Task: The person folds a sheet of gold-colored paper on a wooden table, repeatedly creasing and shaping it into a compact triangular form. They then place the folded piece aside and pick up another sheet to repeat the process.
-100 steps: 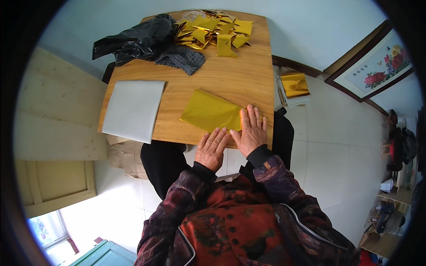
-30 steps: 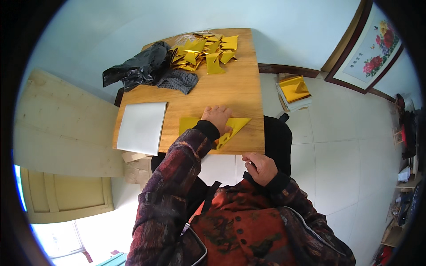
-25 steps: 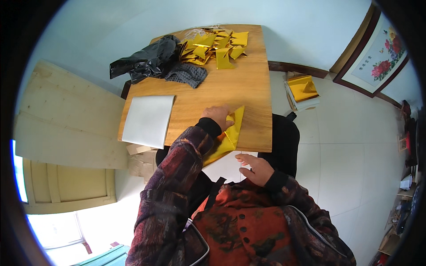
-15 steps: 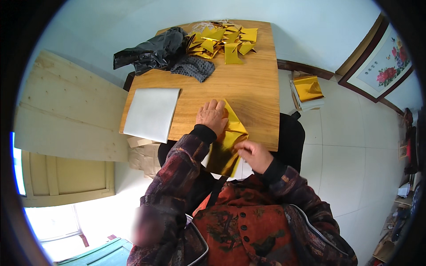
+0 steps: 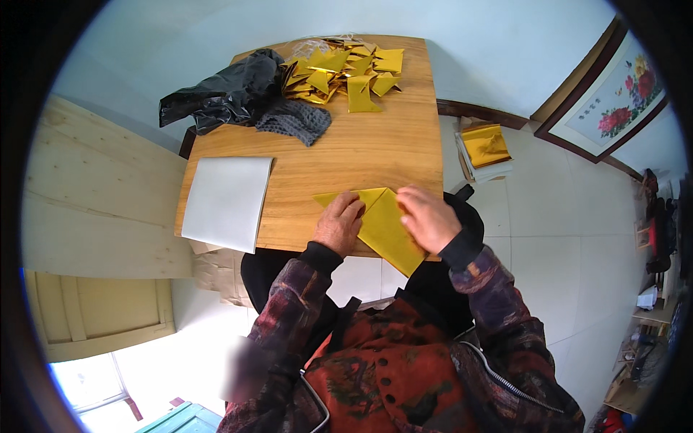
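Observation:
A folded sheet of gold foil paper [image 5: 390, 234] lies over the table's near edge, one pointed corner sticking out to the left and another hanging past the edge. My left hand [image 5: 338, 225] is closed, its bent fingers pressing on the paper's left part beside a crease. At the paper's right edge is my right hand [image 5: 431, 222], its fingers curled together and slightly blurred against the paper. Part of the sheet is hidden beneath both hands.
On the wooden table [image 5: 361, 155] lie a folded silvery-grey sheet [image 5: 227, 202], a black plastic bag [image 5: 224, 94], a dark knitted cloth [image 5: 296, 121] and a heap of folded gold pieces [image 5: 332, 72]. A stack of gold and pale paper [image 5: 485, 148] sits on the floor at right.
The gold paper has been turned and lies more to the right, with a point now facing left. My left hand has moved nearer to me; my right hand has moved up along the sheet.

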Demonstrator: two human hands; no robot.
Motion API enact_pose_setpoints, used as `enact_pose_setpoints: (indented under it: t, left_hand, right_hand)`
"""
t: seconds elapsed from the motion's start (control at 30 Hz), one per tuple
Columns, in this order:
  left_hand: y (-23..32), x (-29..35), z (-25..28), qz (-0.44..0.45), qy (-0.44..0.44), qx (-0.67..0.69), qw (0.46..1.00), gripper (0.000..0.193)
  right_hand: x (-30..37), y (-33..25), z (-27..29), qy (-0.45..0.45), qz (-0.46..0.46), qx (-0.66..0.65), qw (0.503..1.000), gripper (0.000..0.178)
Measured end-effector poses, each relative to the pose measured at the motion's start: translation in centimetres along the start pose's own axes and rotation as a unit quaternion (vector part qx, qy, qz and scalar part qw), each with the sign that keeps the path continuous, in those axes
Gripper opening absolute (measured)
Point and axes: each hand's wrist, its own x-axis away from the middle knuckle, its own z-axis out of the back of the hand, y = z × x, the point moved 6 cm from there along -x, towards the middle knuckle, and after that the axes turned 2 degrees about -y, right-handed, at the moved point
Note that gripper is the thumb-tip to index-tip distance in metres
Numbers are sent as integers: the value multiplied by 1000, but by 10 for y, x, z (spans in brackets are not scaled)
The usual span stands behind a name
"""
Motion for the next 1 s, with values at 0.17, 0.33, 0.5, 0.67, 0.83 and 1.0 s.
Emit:
enact_pose_setpoints:
  t: [0.17,0.33,0.5,0.67,0.83,1.0]
  left_hand:
    - [5,6,-13,18,-110,-94,989,63]
    - [5,8,-16,10,-135,-152,979,67]
    - [9,11,-13,-31,-114,-185,976,63]
    - [16,20,-15,-11,-171,-153,973,77]
    - [23,21,-10,-19,-202,-122,972,97]
    - [30,20,-14,-13,-207,-158,965,97]
  right_hand:
    - [-14,-24,-45,-62,35,63,995,72]
    - [-12,-15,-58,-57,7,110,992,84]
    - [-10,-6,-51,-41,-11,111,993,88]
    - [-9,-3,-48,-65,-15,109,992,90]
    - [-6,5,-33,-69,-19,31,997,85]
    - [44,10,7,-33,4,-50,998,71]
